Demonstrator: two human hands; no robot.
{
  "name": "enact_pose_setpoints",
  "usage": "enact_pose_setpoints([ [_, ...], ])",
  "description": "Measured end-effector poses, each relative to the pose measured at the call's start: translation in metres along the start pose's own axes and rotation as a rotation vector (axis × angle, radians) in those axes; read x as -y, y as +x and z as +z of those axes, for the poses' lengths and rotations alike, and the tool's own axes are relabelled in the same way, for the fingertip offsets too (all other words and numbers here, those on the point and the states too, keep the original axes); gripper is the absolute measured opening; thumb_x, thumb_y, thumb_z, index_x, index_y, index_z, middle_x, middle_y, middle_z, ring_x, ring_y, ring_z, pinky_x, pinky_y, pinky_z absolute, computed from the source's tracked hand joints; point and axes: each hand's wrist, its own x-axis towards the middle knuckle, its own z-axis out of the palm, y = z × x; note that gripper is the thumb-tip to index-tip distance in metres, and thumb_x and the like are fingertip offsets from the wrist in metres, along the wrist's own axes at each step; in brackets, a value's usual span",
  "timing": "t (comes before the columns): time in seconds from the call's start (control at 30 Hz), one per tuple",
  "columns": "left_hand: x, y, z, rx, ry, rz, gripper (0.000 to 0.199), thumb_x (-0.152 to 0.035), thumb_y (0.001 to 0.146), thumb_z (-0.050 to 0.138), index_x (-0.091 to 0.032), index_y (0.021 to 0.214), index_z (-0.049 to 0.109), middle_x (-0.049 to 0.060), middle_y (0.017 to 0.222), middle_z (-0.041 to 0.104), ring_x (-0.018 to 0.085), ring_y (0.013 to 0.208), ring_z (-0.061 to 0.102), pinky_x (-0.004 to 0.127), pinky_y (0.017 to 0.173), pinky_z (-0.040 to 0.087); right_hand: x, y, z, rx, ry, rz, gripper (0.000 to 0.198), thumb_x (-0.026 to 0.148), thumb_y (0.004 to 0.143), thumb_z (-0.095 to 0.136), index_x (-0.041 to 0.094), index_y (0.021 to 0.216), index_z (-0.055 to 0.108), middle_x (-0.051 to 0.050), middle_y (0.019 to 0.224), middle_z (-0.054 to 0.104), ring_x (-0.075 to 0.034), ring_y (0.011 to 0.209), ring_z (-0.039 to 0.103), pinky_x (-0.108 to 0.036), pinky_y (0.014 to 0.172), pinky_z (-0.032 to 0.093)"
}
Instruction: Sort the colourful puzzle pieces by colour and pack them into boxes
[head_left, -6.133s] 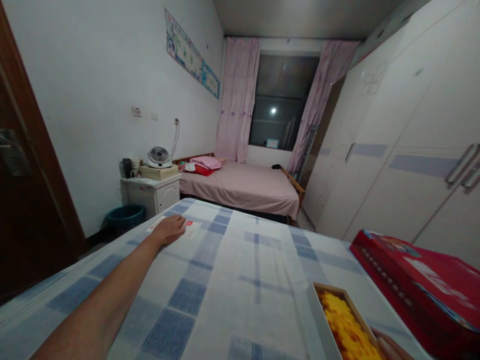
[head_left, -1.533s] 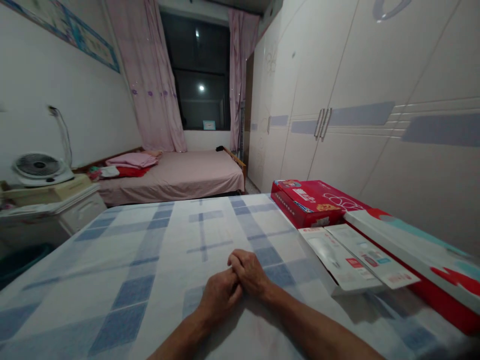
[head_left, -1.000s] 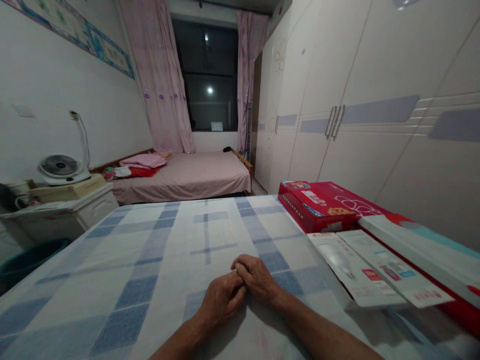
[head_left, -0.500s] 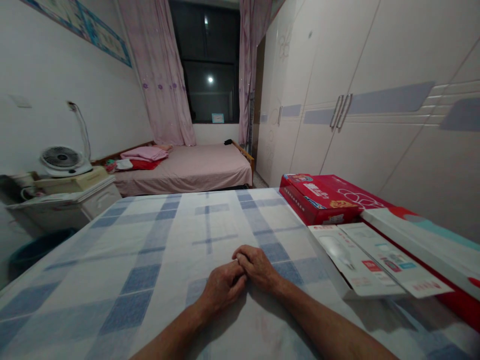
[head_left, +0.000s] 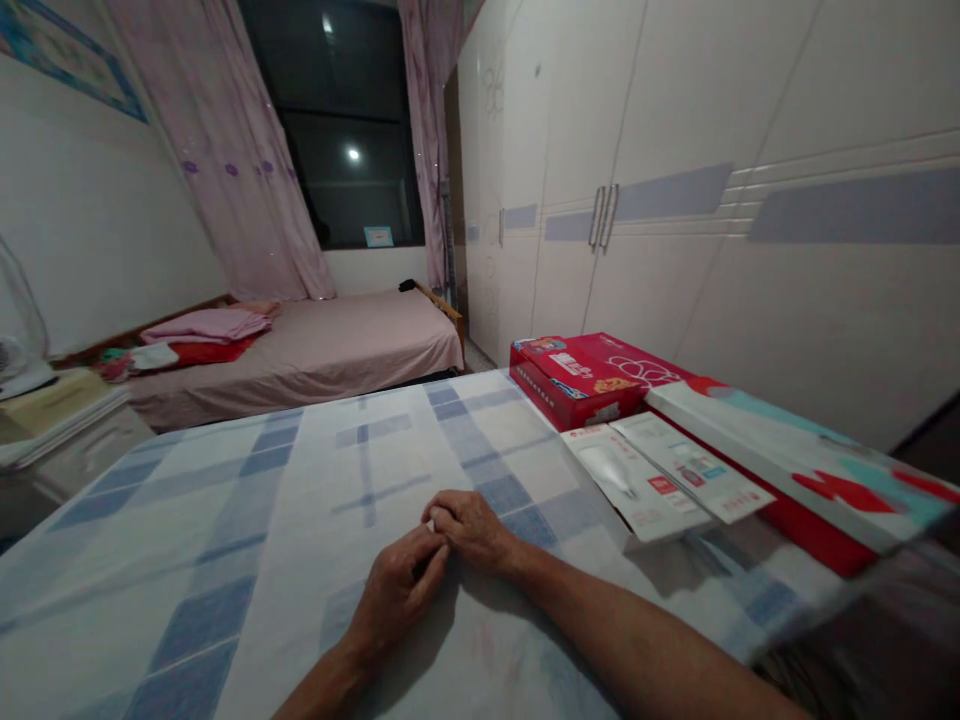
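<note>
My left hand [head_left: 400,583] and my right hand [head_left: 474,532] rest together on the blue-and-white checked cloth [head_left: 300,520]. The fingers of both are curled in, and the fingertips meet and overlap. Between them I see no object, though the inner sides of the fingers are hidden. Right of my hands lies a white light-bulb box [head_left: 637,490] with a bulb printed on it; a second white printed panel [head_left: 694,465] adjoins it.
Behind the bulb box are a red gift box [head_left: 577,375] and a long white, teal and red box [head_left: 795,460]. A bed [head_left: 337,345] stands beyond the table. A wardrobe [head_left: 675,290] lines the right; a white cabinet [head_left: 82,440] stands at left.
The view has turned to the right, so everything appears further left and more of the long box shows. My hands stay joined in the same pose.
</note>
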Motion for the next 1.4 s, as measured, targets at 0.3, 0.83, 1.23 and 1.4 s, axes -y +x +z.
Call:
enact_pose_setpoints([
  [0.3,0.003,0.0,-0.003,0.023,-0.006,-0.022,0.03,-0.037,0.087,0.046,-0.018,0.086,0.069,0.003,0.068,0.062,0.015,0.062,0.059,0.025,0.06,0.046,0.02,-0.019,-0.09,-0.347,-0.222,0.013,0.022,0.018,0.084,0.045,0.018,0.096,0.064,-0.004,0.096,0.065,-0.013,0.087,0.058,-0.025,0.081,0.043],
  [0.83,0.0,0.001,-0.001,0.055,0.014,-0.04,0.031,-0.037,0.089,0.043,-0.018,0.087,0.068,0.003,0.072,0.063,0.016,0.066,0.061,0.026,0.063,0.047,-0.032,-0.108,-0.145,-0.546,-0.737,0.437,0.035,0.028,0.087,0.041,0.012,0.116,0.055,-0.013,0.116,0.059,-0.024,0.11,0.052,-0.038,0.097,0.039],
  [1.23,0.003,0.002,0.001,0.023,-0.211,-0.131,0.041,-0.038,0.089,0.044,-0.021,0.124,0.056,0.006,0.106,0.067,0.02,0.095,0.062,0.028,0.083,0.049,0.016,-0.072,-0.068,-0.262,-0.171,0.169,0.034,0.019,0.077,0.048,0.016,0.11,0.055,-0.009,0.112,0.057,-0.018,0.103,0.053,-0.032,0.094,0.041],
  [1.4,0.01,0.002,0.004,0.006,-0.273,-0.218,0.049,-0.044,0.09,0.04,-0.015,0.129,0.05,0.011,0.102,0.066,0.021,0.087,0.063,0.032,0.079,0.05,0.004,-0.061,-0.067,-0.285,0.211,0.391,0.036,0.031,0.078,0.049,0.016,0.11,0.057,-0.008,0.106,0.062,-0.019,0.092,0.059,-0.033,0.083,0.047],
])
